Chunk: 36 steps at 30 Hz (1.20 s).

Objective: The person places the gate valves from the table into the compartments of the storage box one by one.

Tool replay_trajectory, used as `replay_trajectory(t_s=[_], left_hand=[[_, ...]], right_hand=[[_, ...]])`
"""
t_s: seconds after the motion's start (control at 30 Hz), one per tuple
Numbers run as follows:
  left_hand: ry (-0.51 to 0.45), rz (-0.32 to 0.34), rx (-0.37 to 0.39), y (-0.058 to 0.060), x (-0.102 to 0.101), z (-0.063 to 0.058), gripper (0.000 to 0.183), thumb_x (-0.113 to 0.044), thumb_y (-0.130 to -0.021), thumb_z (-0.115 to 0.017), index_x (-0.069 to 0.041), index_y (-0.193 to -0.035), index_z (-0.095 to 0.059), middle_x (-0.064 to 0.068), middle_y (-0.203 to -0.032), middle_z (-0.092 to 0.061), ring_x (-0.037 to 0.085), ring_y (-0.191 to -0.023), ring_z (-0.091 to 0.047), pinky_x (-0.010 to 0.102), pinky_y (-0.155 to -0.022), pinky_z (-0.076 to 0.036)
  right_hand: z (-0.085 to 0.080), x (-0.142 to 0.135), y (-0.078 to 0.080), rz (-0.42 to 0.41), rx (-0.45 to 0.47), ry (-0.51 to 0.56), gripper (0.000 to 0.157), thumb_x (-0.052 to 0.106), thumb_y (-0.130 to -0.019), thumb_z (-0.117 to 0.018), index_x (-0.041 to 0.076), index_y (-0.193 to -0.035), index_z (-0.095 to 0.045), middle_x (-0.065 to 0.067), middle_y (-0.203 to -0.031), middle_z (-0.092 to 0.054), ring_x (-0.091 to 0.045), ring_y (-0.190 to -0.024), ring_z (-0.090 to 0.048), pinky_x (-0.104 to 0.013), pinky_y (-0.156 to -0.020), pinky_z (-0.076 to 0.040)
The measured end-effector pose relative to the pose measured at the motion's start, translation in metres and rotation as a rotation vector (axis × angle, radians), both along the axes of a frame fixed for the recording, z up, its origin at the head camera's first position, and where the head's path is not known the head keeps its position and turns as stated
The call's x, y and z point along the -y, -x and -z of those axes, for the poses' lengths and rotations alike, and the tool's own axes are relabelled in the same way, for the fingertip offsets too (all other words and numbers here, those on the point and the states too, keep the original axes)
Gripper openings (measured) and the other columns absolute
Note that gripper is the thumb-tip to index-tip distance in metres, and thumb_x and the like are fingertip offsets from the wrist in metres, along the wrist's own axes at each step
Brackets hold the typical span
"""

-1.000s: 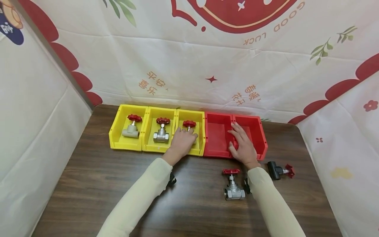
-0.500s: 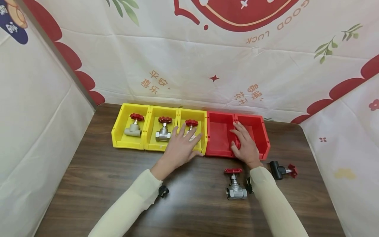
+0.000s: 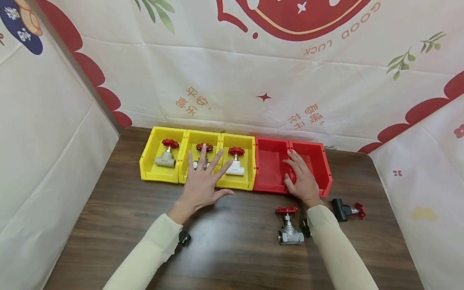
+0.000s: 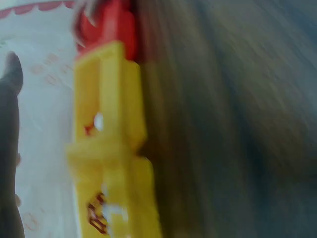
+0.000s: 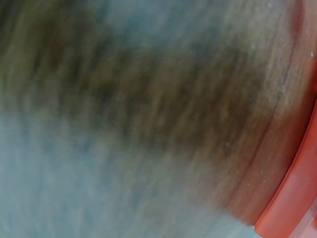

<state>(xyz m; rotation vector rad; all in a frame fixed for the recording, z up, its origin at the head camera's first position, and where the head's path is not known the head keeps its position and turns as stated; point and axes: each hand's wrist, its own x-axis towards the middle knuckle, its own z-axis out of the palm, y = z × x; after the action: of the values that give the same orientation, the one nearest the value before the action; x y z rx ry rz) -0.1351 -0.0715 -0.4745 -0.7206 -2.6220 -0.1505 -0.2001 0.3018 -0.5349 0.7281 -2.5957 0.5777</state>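
Note:
My left hand [image 3: 201, 185] spreads its fingers over the fronts of the middle and right yellow bins, holding nothing. Its fingers partly cover a silver valve [image 3: 204, 150] with a red handwheel in the middle bin. A white valve [image 3: 237, 167] stands in the right yellow bin, a grey valve [image 3: 166, 158] in the left one. My right hand [image 3: 304, 183] lies over the divider between two red bins, thumb apart from the fingers. A red patch shows between thumb and fingers; whether it is bin wall or a handwheel, I cannot tell. The right wrist view is blurred.
A second silver valve [image 3: 290, 233] stands on the dark wooden table [image 3: 232, 257], left of the right forearm. Right of that forearm lies a black valve [image 3: 344, 210]. The left red bin [image 3: 270, 161] adjoins the yellow row. A printed cloth [image 3: 163, 76] hangs behind.
My left hand has come out of the right yellow bin, moved left and spread its fingers, uncovering the white valve. The right hand keeps its place at the red bins.

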Motion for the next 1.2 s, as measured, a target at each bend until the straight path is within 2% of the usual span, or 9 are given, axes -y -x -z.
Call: replay_trajectory(t_s=[0.13,0.33,0.57,0.67,0.87,1.13,1.2], left_hand=[[-0.043,0.018,-0.013,0.001,0.010,0.011,0.091,-0.088,-0.076,-0.018,-0.035,-0.149,-0.032,0.004,-0.159,-0.014,0.050,-0.140,0.001,0.076,-0.098,-0.002],[-0.070,0.036,-0.008,-0.001,0.012,0.015,0.094,-0.090,-0.074,-0.022,-0.035,-0.149,-0.032,0.006,-0.159,-0.012,0.051,-0.139,0.005,0.079,-0.094,0.002],[-0.035,-0.016,-0.014,0.007,0.021,0.022,0.094,-0.089,-0.074,-0.018,-0.034,-0.150,-0.031,0.008,-0.159,-0.013,0.049,-0.140,-0.004,0.078,-0.095,-0.001],[-0.005,-0.048,0.023,0.013,0.027,0.029,0.094,-0.088,-0.076,-0.018,-0.033,-0.151,-0.027,0.009,-0.159,-0.011,0.047,-0.141,-0.003,0.077,-0.097,-0.001],[0.035,-0.120,0.108,0.024,0.033,0.041,0.093,-0.084,-0.078,-0.033,-0.029,-0.152,-0.026,0.010,-0.160,-0.007,0.043,-0.142,0.003,0.073,-0.101,-0.005],[0.024,-0.173,0.116,0.038,0.039,0.043,0.087,-0.079,-0.083,-0.033,-0.029,-0.153,-0.024,0.004,-0.160,-0.006,0.037,-0.144,0.000,0.063,-0.109,-0.007],[0.020,-0.190,0.118,0.041,0.042,0.042,0.085,-0.076,-0.084,-0.037,-0.028,-0.153,-0.024,0.003,-0.160,-0.007,0.036,-0.144,0.000,0.060,-0.110,-0.008]], right_hand=[[-0.001,0.000,-0.001,0.003,0.000,-0.003,0.059,0.018,-0.073,-0.068,0.008,-0.130,-0.054,-0.005,-0.152,-0.034,-0.024,-0.140,-0.026,-0.049,-0.103,-0.037],[-0.002,0.001,-0.001,0.012,0.008,-0.004,0.059,0.017,-0.073,-0.069,0.007,-0.129,-0.054,-0.003,-0.153,-0.033,-0.023,-0.140,-0.026,-0.051,-0.101,-0.038],[-0.002,0.001,-0.002,0.015,0.018,-0.005,0.060,0.016,-0.073,-0.070,0.007,-0.130,-0.054,-0.004,-0.153,-0.032,-0.023,-0.141,-0.025,-0.052,-0.100,-0.039],[-0.002,0.002,-0.001,0.015,0.019,-0.007,0.059,0.015,-0.073,-0.069,0.007,-0.130,-0.054,-0.004,-0.153,-0.032,-0.023,-0.141,-0.025,-0.051,-0.101,-0.038],[-0.001,0.001,-0.002,0.009,0.023,-0.010,0.060,0.017,-0.074,-0.068,0.010,-0.132,-0.053,-0.004,-0.153,-0.032,-0.024,-0.141,-0.025,-0.047,-0.105,-0.035],[0.000,0.000,-0.001,0.016,0.018,-0.015,0.059,0.017,-0.074,-0.068,0.008,-0.130,-0.054,-0.003,-0.153,-0.032,-0.023,-0.141,-0.025,-0.050,-0.102,-0.038],[-0.001,0.000,-0.001,0.011,0.019,-0.013,0.058,0.017,-0.074,-0.067,0.008,-0.130,-0.053,-0.004,-0.153,-0.032,-0.022,-0.141,-0.024,-0.050,-0.102,-0.037]])
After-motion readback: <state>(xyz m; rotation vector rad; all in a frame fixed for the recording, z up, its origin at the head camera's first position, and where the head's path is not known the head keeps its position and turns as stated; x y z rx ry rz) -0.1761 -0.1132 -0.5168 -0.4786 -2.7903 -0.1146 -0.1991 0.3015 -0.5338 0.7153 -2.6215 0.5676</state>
